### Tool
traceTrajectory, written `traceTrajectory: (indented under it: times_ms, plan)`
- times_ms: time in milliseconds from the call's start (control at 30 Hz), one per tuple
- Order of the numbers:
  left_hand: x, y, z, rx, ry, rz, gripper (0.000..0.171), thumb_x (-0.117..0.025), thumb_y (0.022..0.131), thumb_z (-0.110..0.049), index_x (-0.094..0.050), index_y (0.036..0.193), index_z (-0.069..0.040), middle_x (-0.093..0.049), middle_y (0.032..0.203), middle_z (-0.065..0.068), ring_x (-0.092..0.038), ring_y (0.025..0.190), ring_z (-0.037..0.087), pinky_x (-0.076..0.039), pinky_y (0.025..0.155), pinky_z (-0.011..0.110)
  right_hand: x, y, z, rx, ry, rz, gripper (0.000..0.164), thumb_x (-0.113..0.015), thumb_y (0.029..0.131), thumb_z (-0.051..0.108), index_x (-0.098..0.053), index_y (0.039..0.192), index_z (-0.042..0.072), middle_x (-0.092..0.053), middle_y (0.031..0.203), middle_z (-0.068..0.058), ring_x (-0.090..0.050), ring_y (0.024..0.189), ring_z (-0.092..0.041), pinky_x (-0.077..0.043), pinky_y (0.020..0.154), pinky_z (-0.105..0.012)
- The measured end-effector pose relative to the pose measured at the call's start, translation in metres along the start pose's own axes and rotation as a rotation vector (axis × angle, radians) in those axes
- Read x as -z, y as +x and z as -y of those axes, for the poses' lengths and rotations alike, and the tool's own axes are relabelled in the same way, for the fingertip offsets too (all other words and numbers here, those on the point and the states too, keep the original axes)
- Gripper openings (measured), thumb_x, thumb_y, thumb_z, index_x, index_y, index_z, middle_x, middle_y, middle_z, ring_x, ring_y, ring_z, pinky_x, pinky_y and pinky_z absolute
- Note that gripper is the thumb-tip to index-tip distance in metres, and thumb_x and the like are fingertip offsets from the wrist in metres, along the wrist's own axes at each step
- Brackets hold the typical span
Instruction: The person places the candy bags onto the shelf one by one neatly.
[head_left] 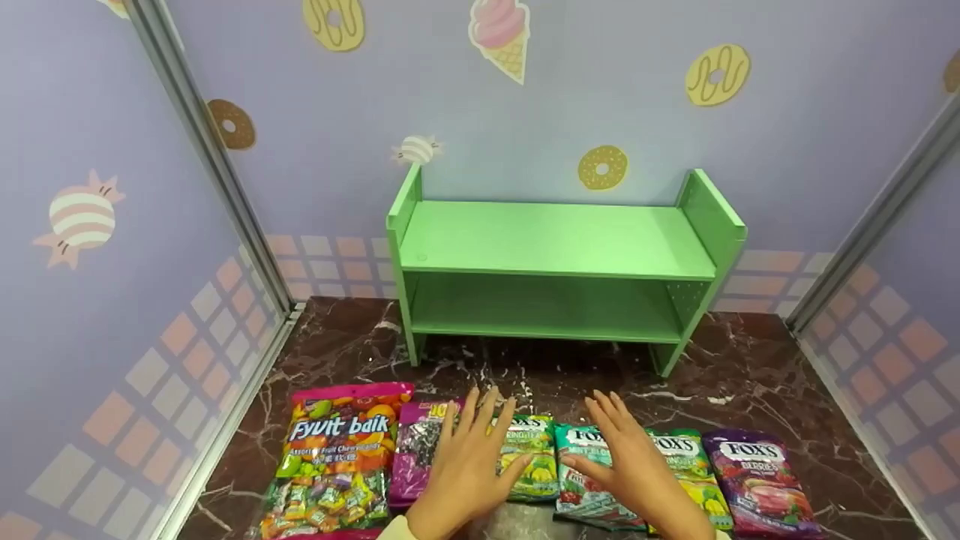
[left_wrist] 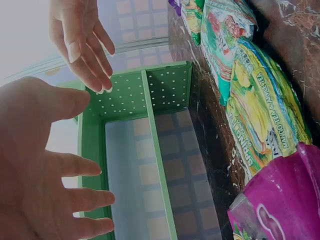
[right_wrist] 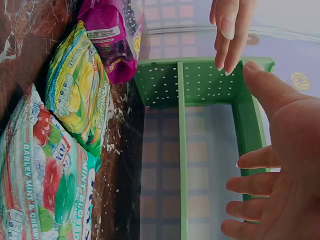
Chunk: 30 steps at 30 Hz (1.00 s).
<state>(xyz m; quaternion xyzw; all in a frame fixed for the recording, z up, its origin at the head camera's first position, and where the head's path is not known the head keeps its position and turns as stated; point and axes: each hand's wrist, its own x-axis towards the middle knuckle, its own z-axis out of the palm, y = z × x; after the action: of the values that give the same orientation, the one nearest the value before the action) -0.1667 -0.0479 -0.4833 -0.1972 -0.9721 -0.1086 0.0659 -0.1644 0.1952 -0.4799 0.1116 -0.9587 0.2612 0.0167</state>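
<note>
My left hand (head_left: pixel 471 461) is held over the row of candy bags with its fingers spread and straight. It overlaps a purple candy bag (head_left: pixel 409 457) and a green-yellow Fox's spring tea bag (head_left: pixel 534 480) in the head view. My right hand (head_left: pixel 636 466), also with straight fingers, overlaps the teal Fox's mint bag (head_left: pixel 581 495) and a second spring tea bag (head_left: pixel 694 469). Both wrist views show the hands raised above the bags, palms bare, nothing held. Further left lies the large Fruit balk candy bag (head_left: pixel 337 442); a purple Fox's berries bag (head_left: pixel 757 480) is at the right end.
Behind the bags stands a green two-tier shelf (head_left: pixel 559 236) with raised, perforated side panels. It rests on a dark marbled tabletop (head_left: pixel 337 345). Lilac printed walls (head_left: pixel 562 112) enclose the back and both sides, with metal strips (head_left: pixel 217 165) at the corners.
</note>
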Motion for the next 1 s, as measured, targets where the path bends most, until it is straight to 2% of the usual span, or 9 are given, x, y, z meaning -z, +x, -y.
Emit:
traceTrajectory:
  times_ms: [200,367,600,867,1000]
  plan:
    - [-0.003,-0.003,0.006,0.03,0.02,-0.021,0.073,-0.044,0.093,-0.062,-0.029,0.153,-0.023,-0.023,0.161,0.008,-0.018,0.149,0.034,-0.014,0.117,0.061,-0.008,0.001,-0.003,-0.009,0.031,-0.009,0.091,-0.066,0.079,0.063,-0.037,0.15,0.014,-0.029,0.158,-0.014,-0.026,0.146,-0.038,-0.036,0.106,-0.064]
    - [-0.008,-0.005,0.012,0.038,0.009,-0.056,0.071,-0.049,0.094,-0.056,-0.031,0.152,-0.021,-0.027,0.159,0.01,-0.021,0.148,0.036,-0.015,0.117,0.063,-0.014,0.0,-0.005,-0.036,0.076,-0.008,0.086,-0.068,0.081,0.058,-0.037,0.15,0.016,-0.029,0.158,-0.013,-0.029,0.144,-0.038,-0.039,0.103,-0.063]
    - [-0.012,-0.009,0.02,0.049,-0.036,-0.077,0.069,-0.043,0.096,-0.058,-0.033,0.152,-0.02,-0.031,0.157,0.012,-0.023,0.147,0.037,-0.017,0.116,0.062,-0.024,-0.002,-0.005,-0.037,0.107,0.003,0.084,-0.066,0.083,0.057,-0.037,0.15,0.016,-0.029,0.158,-0.014,-0.04,0.137,-0.041,-0.046,0.097,-0.059]
    - [-0.011,-0.014,0.027,0.087,-0.074,-0.089,0.071,-0.042,0.095,-0.061,-0.032,0.152,-0.019,-0.029,0.158,0.012,-0.024,0.147,0.037,-0.02,0.116,0.06,-0.036,0.002,0.001,-0.025,0.185,0.003,0.078,-0.067,0.086,0.05,-0.038,0.149,0.016,-0.032,0.157,-0.01,-0.045,0.135,-0.037,-0.045,0.1,-0.056]
    - [-0.011,-0.019,0.03,0.119,-0.135,-0.079,0.072,-0.043,0.095,-0.061,-0.034,0.151,-0.016,-0.028,0.158,0.012,-0.024,0.147,0.037,-0.022,0.116,0.06,-0.043,0.001,0.001,-0.026,0.241,0.032,0.078,-0.065,0.086,0.053,-0.038,0.149,0.016,-0.03,0.158,-0.013,-0.04,0.139,-0.038,-0.042,0.103,-0.059]
